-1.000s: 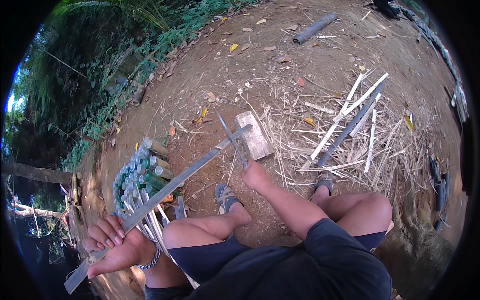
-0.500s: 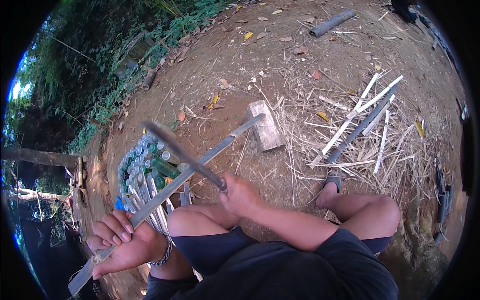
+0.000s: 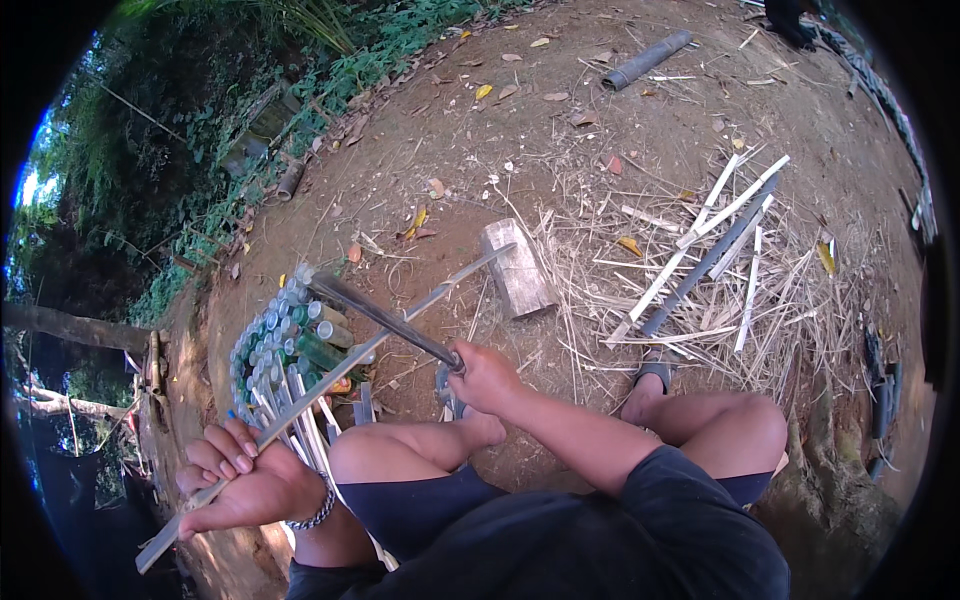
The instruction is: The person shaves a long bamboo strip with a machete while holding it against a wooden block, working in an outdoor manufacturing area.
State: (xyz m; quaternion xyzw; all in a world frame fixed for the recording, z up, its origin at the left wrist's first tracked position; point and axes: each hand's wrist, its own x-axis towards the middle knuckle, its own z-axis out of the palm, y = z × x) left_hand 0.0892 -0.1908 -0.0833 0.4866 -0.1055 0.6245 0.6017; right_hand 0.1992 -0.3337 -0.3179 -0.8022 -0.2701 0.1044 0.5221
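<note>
My left hand (image 3: 232, 475), a chain bracelet on its wrist, is closed round the lower end of a long, thin bamboo strip (image 3: 322, 392). The strip slants up and away to the right. Its far end lies over a short wooden block (image 3: 520, 278) on the ground. A long, dark-bladed knife (image 3: 390, 325) is in my right hand (image 3: 487, 380), which is closed on its handle. The blade points up and left and crosses the strip about midway. Whether the blade touches the strip, I cannot tell.
Clear and green bottles (image 3: 290, 330) are bunched at the left beside pale strips (image 3: 312, 440) near my knee. Pale slats and a dark saw-like blade (image 3: 705, 265) lie on shavings at the right. A bamboo tube (image 3: 647, 60) lies farther off. Green plants (image 3: 200, 150) edge the dirt.
The knife's blade, blurred before, shows sharply now, its tip lower and farther right. The strip looks narrower, turned more on edge. My head view has shifted slightly.
</note>
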